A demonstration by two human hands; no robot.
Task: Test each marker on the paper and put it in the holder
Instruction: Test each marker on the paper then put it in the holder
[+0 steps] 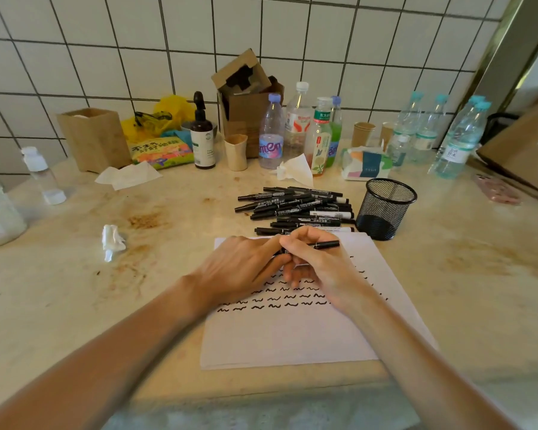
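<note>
The right hand [317, 259] has its fingers curled around a slim black marker [325, 244] above the white paper [292, 333]. The left hand [243, 268] seems to pinch its near end, partly hidden. The round wire-mesh holder [385, 207] stands on the stained worktop [137, 290], beside the pile of markers [295, 206].

Along the tiled wall stand plastic bottles [271, 131], paper cups [363, 134], a tissue pack [368, 164] and a cardboard box [243, 97].
</note>
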